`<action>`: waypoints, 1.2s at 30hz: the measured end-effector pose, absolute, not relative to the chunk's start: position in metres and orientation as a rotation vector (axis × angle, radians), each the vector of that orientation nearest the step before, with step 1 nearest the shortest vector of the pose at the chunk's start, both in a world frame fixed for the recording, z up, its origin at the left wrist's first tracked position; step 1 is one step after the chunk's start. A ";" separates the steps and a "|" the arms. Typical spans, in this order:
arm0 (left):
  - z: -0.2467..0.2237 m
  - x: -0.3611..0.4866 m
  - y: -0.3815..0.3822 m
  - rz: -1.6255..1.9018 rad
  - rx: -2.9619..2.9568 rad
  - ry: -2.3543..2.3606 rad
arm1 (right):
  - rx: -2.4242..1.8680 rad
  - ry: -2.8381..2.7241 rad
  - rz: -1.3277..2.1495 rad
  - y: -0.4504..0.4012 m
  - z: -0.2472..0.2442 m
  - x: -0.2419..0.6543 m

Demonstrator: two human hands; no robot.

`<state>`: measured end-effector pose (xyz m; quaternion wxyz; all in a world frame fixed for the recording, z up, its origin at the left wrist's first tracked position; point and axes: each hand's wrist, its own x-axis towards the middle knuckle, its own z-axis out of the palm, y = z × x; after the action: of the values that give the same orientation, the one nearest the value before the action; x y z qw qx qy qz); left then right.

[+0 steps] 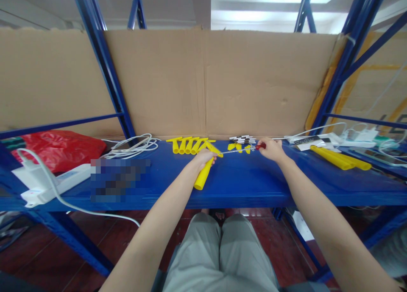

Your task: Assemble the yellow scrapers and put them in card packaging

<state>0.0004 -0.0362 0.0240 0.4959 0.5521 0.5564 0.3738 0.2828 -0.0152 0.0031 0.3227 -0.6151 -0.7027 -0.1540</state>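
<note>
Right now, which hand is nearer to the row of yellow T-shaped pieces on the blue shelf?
Left. The left hand is just in front of the row's right end; the right hand is farther off to the right, on a red-handled metal tool.

A yellow T-shaped tube (204, 175) is slanting over the blue counter (248, 179), its round open end facing the person, its crosspiece angling across the far end. A red-handled screwdriver (254, 147) is lying nearly level, its thin shaft pointing leftward at the crosspiece.
</note>
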 end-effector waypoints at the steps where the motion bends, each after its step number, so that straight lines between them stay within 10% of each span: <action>1: 0.024 0.000 -0.036 0.908 1.344 1.359 | -1.612 -1.848 -0.411 -0.016 0.004 0.282; 15: 0.021 -0.010 -0.018 0.895 1.677 1.685 | -1.266 -2.121 -0.408 -0.017 0.005 0.281; 36: 0.023 -0.024 -0.018 0.994 1.700 1.692 | -1.322 -1.796 0.549 -0.034 0.012 0.255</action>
<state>-0.0243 -0.0175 0.0227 0.2691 0.6306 0.6277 0.3688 0.2547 -0.0339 0.0117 0.4101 -0.5249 -0.7133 0.2179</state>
